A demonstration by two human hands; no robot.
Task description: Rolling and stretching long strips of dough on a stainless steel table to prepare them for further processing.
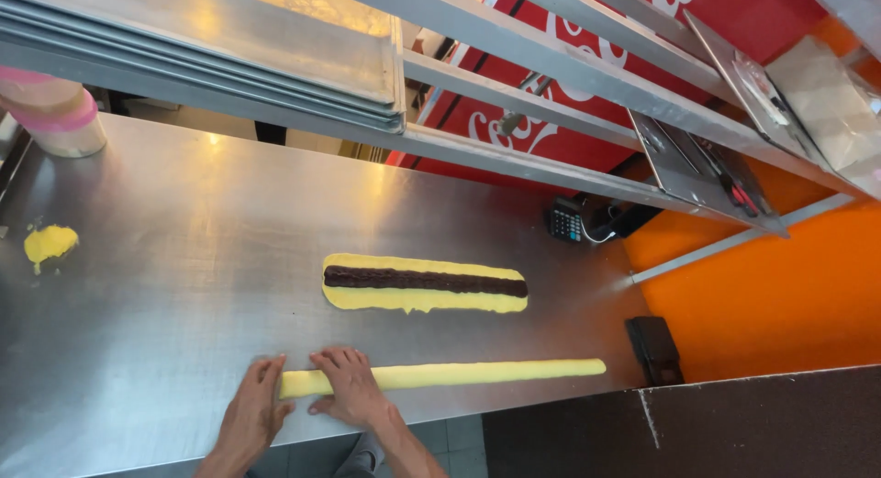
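A long thin roll of yellow dough (477,374) lies along the near edge of the steel table (184,285). My left hand (252,409) rests flat on the table at the roll's left end, fingers together. My right hand (349,386) lies palm down on top of the roll just to the right of it. Farther back sits a flattened yellow dough strip (418,300) with a dark brown filling line (424,279) running along its middle.
A small lump of yellow dough (49,243) lies at the table's left. A pink and cream container (55,116) stands at the back left. Stacked metal trays (211,51) sit on a shelf above. A calculator (565,224) rests at the table's far right edge.
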